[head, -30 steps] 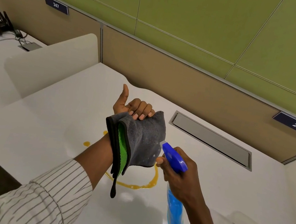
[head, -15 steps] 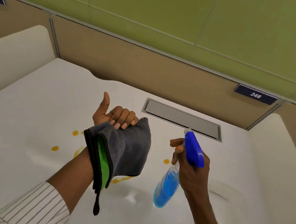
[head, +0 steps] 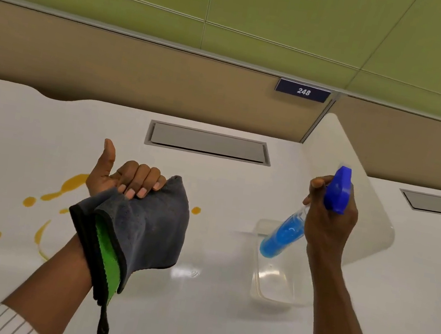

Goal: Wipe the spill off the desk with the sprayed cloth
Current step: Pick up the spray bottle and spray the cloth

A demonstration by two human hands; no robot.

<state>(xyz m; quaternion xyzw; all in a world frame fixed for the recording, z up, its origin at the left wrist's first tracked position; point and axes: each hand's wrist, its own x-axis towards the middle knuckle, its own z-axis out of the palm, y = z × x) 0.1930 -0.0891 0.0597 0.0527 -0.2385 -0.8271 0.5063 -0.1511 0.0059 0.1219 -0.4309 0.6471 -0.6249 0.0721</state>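
White desk, grey cloth hanging lengthwise down from left hand

Grey/green cloth w/ black trim, orange spill, blue spray bottle, white desk.

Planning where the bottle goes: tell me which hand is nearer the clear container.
Right. The right hand with the spray bottle hovers over the clear container; the left hand is off to its left.
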